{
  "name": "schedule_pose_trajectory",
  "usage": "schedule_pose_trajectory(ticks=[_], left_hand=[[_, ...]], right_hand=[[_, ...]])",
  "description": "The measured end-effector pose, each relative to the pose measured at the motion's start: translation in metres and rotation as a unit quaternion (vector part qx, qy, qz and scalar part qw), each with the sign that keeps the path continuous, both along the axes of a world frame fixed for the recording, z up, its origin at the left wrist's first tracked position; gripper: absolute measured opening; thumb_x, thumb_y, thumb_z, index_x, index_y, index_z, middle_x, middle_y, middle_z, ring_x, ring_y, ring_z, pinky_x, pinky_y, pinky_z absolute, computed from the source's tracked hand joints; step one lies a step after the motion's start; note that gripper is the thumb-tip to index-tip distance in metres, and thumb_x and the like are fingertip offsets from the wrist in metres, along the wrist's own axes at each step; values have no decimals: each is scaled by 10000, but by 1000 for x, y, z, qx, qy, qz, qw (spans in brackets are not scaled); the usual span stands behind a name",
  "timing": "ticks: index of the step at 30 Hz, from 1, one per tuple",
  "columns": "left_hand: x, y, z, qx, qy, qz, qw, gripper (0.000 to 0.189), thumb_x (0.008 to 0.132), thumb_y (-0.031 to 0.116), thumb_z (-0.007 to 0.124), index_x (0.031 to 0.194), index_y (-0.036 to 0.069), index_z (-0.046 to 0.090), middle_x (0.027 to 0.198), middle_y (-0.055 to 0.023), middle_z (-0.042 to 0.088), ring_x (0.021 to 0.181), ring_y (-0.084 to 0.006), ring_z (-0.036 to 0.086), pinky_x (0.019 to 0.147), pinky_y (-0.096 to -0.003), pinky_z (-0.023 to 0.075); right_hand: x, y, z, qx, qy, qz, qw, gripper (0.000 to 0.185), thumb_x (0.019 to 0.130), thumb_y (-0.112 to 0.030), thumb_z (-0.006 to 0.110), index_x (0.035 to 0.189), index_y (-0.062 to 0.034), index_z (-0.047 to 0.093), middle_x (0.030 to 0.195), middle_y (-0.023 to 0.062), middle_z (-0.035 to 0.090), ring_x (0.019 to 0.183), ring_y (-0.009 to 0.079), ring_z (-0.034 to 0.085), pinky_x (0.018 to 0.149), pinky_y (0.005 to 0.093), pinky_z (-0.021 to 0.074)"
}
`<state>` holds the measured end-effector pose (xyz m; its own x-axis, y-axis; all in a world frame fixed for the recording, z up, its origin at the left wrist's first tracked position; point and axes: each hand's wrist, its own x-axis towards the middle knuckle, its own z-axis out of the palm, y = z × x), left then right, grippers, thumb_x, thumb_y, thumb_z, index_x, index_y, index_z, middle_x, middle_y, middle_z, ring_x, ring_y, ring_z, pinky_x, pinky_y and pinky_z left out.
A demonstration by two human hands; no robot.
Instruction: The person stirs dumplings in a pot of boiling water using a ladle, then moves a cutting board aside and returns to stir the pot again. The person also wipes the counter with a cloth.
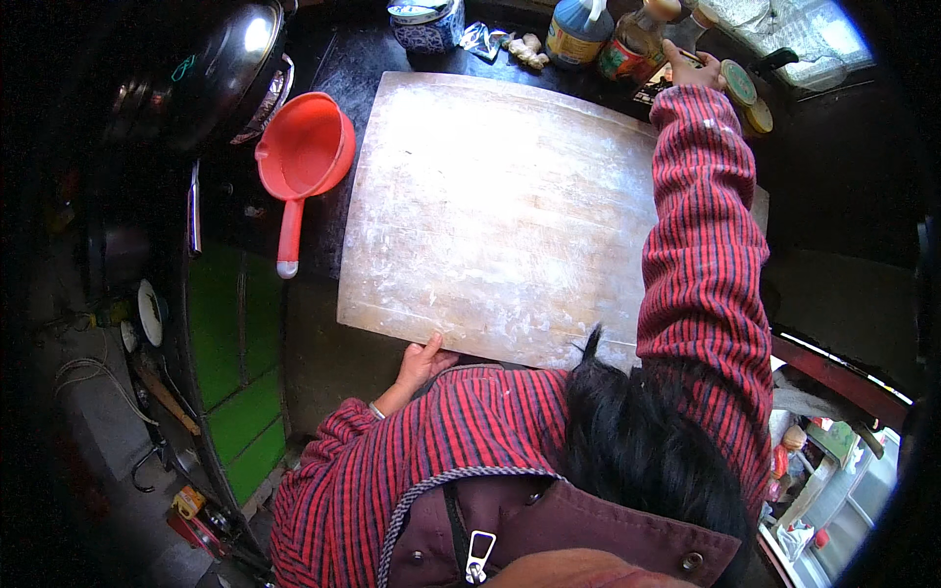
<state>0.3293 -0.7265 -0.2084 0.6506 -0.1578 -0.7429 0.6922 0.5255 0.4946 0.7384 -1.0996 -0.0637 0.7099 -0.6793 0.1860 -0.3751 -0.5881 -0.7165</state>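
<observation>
A large wooden board [485,220], whitened with what looks like flour, lies on the dark counter before me. At its front edge my left hand [425,364] grips the rim, the thumb on top and the other fingers partly hidden. My right arm, in a red striped sleeve, stretches across the board's right side. Beyond the far right corner, my right hand [695,72] is among jars and bottles, its fingers bent around or against something small that I cannot make out. Close to it are a glass bottle with a red-green label [631,48] and a green-lidded jar [738,82].
A red plastic ladle [305,154] rests left of the board, beside a large dark lidded pan [213,66]. Along the back stand a blue-and-white jar [426,29], ginger root [527,51] and a blue-capped jug of dark liquid [578,33]. A green cabinet front [235,367] is lower left.
</observation>
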Motion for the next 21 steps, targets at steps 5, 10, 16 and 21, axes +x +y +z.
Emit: schedule_pose_trajectory(ticks=[5,10,16,21], left_hand=[[0,-1,1,-13,2,4,1000,354,829,247,442,1065,-10,384,1007,-144,498,899,-255,516,799,-396,410],[0,1,2,-19,8,-4,1000,343,825,244,450,1050,-10,397,993,-139,503,883,-245,522,791,-383,419],[1,-3,9,-11,4,-5,1000,367,821,252,458,1058,-18,383,998,-144,499,886,-250,522,790,-383,419],[-2,-2,4,-27,7,-15,1000,364,818,253,463,1073,7,378,1009,-141,496,893,-255,519,783,-386,421]], right_hand=[[3,-2,-4,-35,-48,37,998,740,504,-551,659,1056,-100,462,1093,152,384,1022,290,372,893,384,288],[2,-4,-4,-48,-62,42,996,679,549,-531,641,1059,-115,473,1084,139,410,1018,287,385,890,382,300],[3,6,-4,-38,-124,60,990,584,585,-461,650,1039,-134,483,1101,143,402,1013,291,402,877,383,312],[7,5,-7,-113,-172,75,976,345,617,-383,654,866,-158,580,1131,160,384,1019,308,406,856,383,332]])
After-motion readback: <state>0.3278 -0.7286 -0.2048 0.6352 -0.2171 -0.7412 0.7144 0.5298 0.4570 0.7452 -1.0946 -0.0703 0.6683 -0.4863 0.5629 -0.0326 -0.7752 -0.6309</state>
